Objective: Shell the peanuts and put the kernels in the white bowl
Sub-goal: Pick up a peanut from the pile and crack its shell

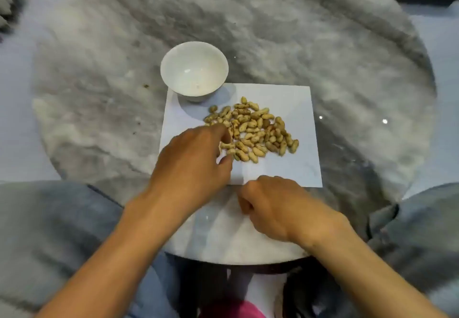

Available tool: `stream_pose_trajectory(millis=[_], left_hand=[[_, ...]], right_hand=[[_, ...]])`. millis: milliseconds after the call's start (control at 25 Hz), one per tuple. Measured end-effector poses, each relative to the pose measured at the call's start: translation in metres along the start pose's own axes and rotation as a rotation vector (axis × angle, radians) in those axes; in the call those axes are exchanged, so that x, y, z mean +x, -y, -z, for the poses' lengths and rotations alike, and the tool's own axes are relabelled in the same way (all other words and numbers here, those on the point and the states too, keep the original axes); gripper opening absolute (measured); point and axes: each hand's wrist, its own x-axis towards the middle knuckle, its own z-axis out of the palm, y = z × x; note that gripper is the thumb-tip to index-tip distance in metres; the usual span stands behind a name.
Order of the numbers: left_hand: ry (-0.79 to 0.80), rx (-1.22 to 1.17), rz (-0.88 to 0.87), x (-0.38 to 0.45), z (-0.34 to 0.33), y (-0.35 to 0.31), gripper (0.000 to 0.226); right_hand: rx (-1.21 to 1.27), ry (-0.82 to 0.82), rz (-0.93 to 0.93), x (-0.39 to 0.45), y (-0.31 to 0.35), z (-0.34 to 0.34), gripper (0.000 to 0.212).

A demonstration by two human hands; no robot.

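My left hand [188, 158] reaches into near-left edge of peanuts [250, 131]; thumb and fingers curl toward pods at pile edge, grip on a pod not confirmable. My right hand [275, 205] rests at near edge of white sheet [285, 168], fingers curled under, grip contents hidden. One white bowl [194, 69], no kernels visible inside, on far-left corner of sheet. One pile, several dozen unshelled pods, exact count unreadable. Round grey marbled bench [298, 44].

Unshelled tan peanuts [253, 128] lie heaped just beside the upright white bowl [194, 69].
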Motion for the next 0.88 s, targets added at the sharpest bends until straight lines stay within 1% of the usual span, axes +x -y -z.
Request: stream_pose_trajectory(millis=[40, 80, 120, 160, 200, 280, 320, 400, 560, 680, 760, 800, 880], left_hand=[[0.007, -0.001, 0.019, -0.004, 0.001, 0.001, 0.023], [-0.004, -0.001, 0.034, -0.008, 0.005, 0.002, 0.023], [-0.014, -0.014, 0.039, -0.013, 0.003, 0.005, 0.023], [0.011, -0.021, 0.064, -0.019, -0.001, 0.004, 0.024], [0.008, -0.032, 0.062, -0.019, -0.004, 0.003, 0.025], [0.014, -0.052, 0.057, -0.016, -0.009, 0.002, 0.027], [0.008, -0.066, 0.054, -0.013, -0.01, 0.002, 0.026], [0.014, -0.082, 0.05, -0.006, -0.018, 0.004, 0.023], [-0.013, -0.171, 0.02, 0.004, -0.031, 0.01, 0.013], [-0.059, -0.202, -0.045, 0.009, -0.041, 0.003, 0.013], [-0.05, -0.212, -0.116, 0.013, -0.047, -0.003, 0.014], [-0.036, -0.208, -0.141, 0.016, -0.051, -0.004, 0.016], [-0.039, -0.193, -0.139, 0.021, -0.058, -0.004, 0.02]], right_hand=[[0.006, -0.053, -0.042, -0.002, -0.002, -0.005, 0.015], [0.07, -0.14, -0.11, -0.005, -0.006, -0.006, 0.014], [0.137, -0.253, -0.175, -0.008, -0.01, -0.012, 0.012], [0.201, -0.353, -0.233, -0.012, -0.009, -0.016, 0.01], [0.283, -0.487, -0.27, -0.009, -0.013, -0.019, 0.009], [0.392, -0.679, -0.294, 0.006, -0.014, -0.017, 0.009], [0.406, -0.733, -0.283, 0.014, -0.014, -0.014, 0.009], [0.427, -0.756, -0.262, 0.029, -0.016, -0.014, 0.01], [0.488, -0.768, -0.152, 0.038, -0.039, -0.019, 0.013], [0.431, -0.759, -0.103, 0.038, -0.047, -0.016, 0.008], [0.398, -0.764, -0.095, 0.043, -0.045, -0.012, 0.003], [0.402, -0.748, -0.098, 0.044, -0.042, -0.011, 0.004], [0.432, -0.712, -0.14, 0.041, -0.038, -0.007, 0.008]])
